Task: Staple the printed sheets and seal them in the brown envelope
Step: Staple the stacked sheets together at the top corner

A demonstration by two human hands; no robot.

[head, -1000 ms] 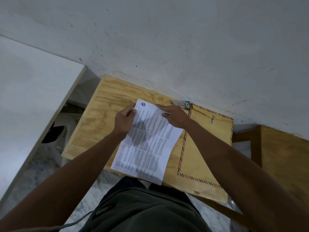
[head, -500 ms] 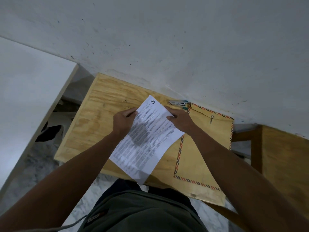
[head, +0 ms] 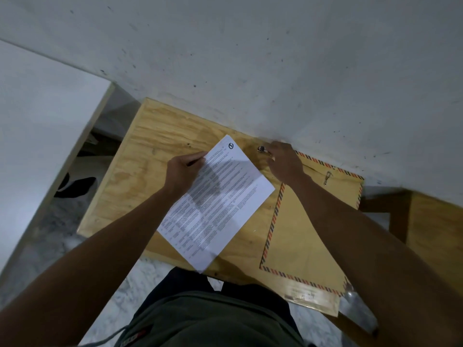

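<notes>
on the bench, left of the brown envelope, left hand pinches printed sheets; right hand curls over the stapler, grasp unclear.

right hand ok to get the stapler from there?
Likely yes: the right hand is already over the stapler by the wall, nothing between them. Whether its fingers have closed on it is hidden.

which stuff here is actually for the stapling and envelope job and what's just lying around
For the job:
printed sheets, gripped by the left hand
stapler, mostly hidden under the right hand
brown envelope

Just lying about:
dark object on the floor
white surface at left
</notes>
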